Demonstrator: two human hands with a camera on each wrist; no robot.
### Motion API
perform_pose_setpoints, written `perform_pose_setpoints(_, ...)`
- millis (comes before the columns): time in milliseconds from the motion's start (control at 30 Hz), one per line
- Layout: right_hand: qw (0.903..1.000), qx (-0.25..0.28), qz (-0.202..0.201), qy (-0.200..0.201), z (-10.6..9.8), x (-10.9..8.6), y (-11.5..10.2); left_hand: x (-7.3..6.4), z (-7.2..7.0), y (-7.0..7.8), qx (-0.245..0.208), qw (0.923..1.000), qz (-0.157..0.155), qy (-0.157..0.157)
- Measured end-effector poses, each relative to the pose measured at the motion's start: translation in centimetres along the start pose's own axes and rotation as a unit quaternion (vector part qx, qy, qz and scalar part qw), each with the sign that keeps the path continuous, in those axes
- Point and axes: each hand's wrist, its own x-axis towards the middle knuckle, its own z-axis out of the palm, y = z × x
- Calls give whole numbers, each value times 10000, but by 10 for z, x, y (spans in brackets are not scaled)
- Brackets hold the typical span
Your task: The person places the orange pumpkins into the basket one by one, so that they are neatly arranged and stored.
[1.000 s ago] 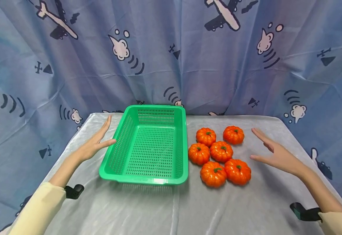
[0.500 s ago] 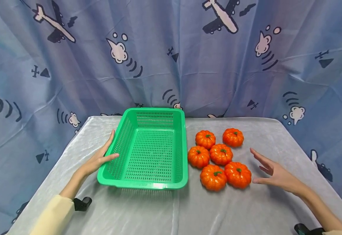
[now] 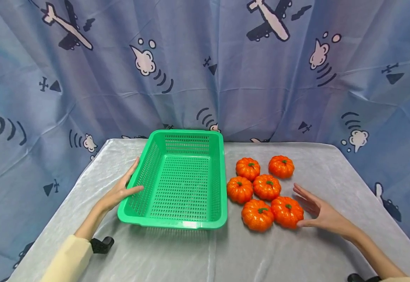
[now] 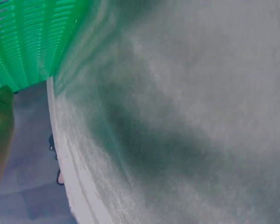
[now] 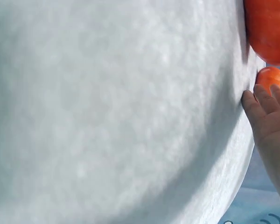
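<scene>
From the head camera, the green basket (image 3: pixel 171 223) sits on the desk (image 3: pixel 155 258) with nothing inside it, and the left hand (image 3: pixel 115 194) grasps its left rim, thumb over the inside, fingers along the outer wall. To the basket's right lie six orange pumpkins; the right hand (image 3: pixel 326 216) is at the nearest right one, the front-right pumpkin (image 3: pixel 288 212), thumb by its near side and fingers spread behind, not closed on it. Whether the thumb touches the skin is hard to tell from here. To take this pumpkin well, the fingers should probably reach past its widest part before squeezing, then lift straight up, since the front-left pumpkin (image 3: pixel 258 215) sits against it and might roll. The left hand would do best keeping light, steady pressure, so that the basket neither slides nor tips.

The left wrist camera adds the slotted outside of the basket wall and a bit of the hand against it, details the head view mostly hides.

The right wrist camera shows the right palm and straight fingers, released, with a large pumpkin above and a smaller one beyond the fingertips; the basket is out of its sight.
</scene>
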Motion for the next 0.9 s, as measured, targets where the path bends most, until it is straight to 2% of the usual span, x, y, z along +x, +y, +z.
perform_pose_setpoints(133,9999,33,-125,-55,4,4,1,0,0,-1,-17,10000,-13,23)
perform_pose_setpoints(300,9999,126,-66,-84,9,6,-3,0,-1,-3,17,10000,14,4)
perform_pose_setpoints(467,9984,512,-17,-223,11,6,-4,1,-2,-1,-14,10000,-65,-61)
perform_pose_setpoints(567,9971,706,61,-278,12,6,-4,1,-2,-1,27,10000,-6,-58)
perform_pose_setpoints(700,9976,638,101,-264,12,5,-3,1,-3,-1,84,9999,109,-24)
perform_pose_setpoints(900,9986,486,198,-61,6,0,-5,1,-3,-2,92,9999,101,-44)
